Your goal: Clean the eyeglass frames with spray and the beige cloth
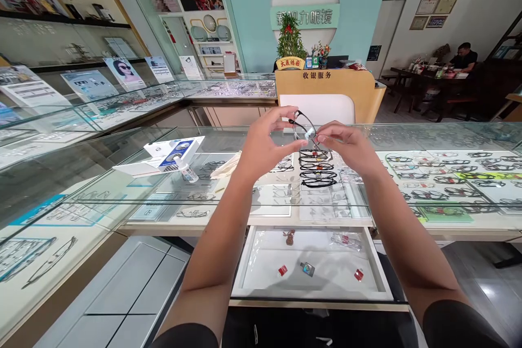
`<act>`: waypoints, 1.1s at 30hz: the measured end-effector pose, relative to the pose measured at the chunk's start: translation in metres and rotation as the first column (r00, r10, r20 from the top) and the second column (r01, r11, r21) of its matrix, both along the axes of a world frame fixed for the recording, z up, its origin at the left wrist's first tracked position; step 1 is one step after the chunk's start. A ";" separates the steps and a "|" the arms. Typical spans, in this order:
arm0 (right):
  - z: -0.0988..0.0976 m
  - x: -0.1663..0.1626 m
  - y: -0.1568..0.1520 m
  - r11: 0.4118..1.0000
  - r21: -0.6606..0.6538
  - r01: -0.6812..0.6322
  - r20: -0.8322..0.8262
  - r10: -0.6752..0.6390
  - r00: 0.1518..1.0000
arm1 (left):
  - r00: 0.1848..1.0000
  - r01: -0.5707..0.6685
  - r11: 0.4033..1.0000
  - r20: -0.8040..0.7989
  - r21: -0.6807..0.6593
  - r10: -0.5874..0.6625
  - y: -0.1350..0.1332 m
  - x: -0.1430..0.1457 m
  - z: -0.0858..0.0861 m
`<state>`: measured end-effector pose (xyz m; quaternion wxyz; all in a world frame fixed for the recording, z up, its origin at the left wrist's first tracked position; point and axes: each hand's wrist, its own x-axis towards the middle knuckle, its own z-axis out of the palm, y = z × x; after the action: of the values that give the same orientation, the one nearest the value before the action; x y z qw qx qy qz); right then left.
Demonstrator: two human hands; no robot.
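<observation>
A pair of eyeglasses [305, 118] with dark, thin frames is held up above the glass counter, between my two hands. My left hand [267, 144] grips it from the left, thumb below and fingers above. From the other side, the fingertips of my right hand [346, 144] pinch it near a small whitish patch on the lens, which I cannot make out clearly. Just below my hands, several black-framed eyeglasses [318, 174] lie in a stacked row on the counter.
An open white drawer [312, 292] with small red packets juts out below the counter. To the left stand a white bottle [187, 171] and an opened box [171, 153]. Glass display cases [440, 138] hold more eyeglasses. A person [465, 60] sits at a far table.
</observation>
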<state>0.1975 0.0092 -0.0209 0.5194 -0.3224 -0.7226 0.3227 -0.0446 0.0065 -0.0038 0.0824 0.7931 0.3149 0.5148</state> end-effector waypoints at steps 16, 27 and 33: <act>-0.018 -0.017 0.016 0.987 -0.158 0.013 -0.308 -0.062 0.949 | 0.945 -0.084 0.991 0.307 -0.107 0.113 0.018 0.016 -0.016; -0.019 -0.041 -0.006 0.890 0.257 0.376 -0.108 -0.360 0.927 | 0.974 0.077 0.891 0.225 -0.447 0.028 0.002 0.032 -0.009; -0.013 -0.044 -0.011 0.904 0.281 0.322 -0.025 -0.329 0.944 | 0.978 0.040 0.892 0.200 -0.451 0.057 0.008 0.026 -0.006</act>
<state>0.1535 -0.0023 -0.0339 0.5979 -0.3650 -0.7031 0.1218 -0.0189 0.0143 -0.0094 0.2950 0.6926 0.4192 0.5075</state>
